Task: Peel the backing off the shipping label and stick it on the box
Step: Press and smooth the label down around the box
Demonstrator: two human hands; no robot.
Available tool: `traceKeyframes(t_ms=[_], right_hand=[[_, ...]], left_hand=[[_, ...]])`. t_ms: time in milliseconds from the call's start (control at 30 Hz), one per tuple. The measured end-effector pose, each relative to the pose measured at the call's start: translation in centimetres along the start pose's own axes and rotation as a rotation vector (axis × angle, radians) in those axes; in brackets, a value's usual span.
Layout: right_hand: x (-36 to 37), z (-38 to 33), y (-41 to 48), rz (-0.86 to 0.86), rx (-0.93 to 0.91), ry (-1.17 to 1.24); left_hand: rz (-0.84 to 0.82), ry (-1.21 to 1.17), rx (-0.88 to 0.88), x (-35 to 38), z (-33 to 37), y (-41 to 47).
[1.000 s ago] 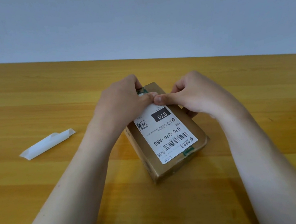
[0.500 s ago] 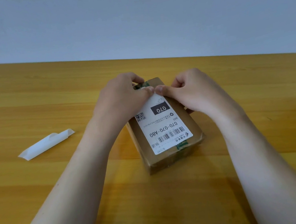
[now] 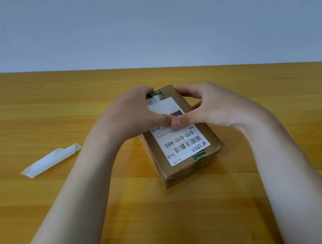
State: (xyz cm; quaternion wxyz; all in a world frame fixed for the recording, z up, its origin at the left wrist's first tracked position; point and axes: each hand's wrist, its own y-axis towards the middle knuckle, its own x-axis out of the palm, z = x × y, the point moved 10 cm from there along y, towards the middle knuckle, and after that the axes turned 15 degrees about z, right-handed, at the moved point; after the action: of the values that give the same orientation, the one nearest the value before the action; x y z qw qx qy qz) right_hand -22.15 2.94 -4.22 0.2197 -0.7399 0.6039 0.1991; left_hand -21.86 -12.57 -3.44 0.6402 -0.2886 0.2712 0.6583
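Observation:
A brown cardboard box lies on the wooden table, slightly turned. The white shipping label with barcode and "070-070-A80" lies flat on its top face. My left hand curls its fingers over the box's far left end, and its thumb presses on the label's middle. My right hand curls round the far right side, its thumb tip meeting the left thumb on the label. The peeled white backing lies curled on the table to the left.
The table's far edge meets a plain pale wall. Bare wood surrounds the box on all sides, and the backing strip is the only other item on the tabletop.
Both thumbs have slid from the label's far end toward its middle. The fingers have spread out round the box's far end. The box has shifted slightly.

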Motion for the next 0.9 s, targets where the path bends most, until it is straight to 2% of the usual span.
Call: traceKeyframes(t_ms=[133, 333, 567, 800, 900], right_hand=[[0.5, -0.4, -0.3, -0.021, -0.025, -0.013], [0.1, -0.4, 0.3, 0.088, -0.029, 0.028], [-0.3, 0.7, 1.0, 0.209, 0.051, 0.066], [-1.9, 0.9, 1.0, 0.407, 0.066, -0.081], [-2.6, 0.8, 1.0, 0.463, 0.049, -0.132]], left_hand=[[0.022, -0.028, -0.025, -0.2, -0.6, 0.4], [0.116, -0.038, -0.064, -0.5, -1.5, 0.8], [0.189, -0.007, -0.061, -0.9, -1.4, 0.8], [0.228, 0.011, -0.041, -0.9, -1.0, 0.9], [0.242, -0.056, -0.008, -0.7, -0.2, 0.9]])
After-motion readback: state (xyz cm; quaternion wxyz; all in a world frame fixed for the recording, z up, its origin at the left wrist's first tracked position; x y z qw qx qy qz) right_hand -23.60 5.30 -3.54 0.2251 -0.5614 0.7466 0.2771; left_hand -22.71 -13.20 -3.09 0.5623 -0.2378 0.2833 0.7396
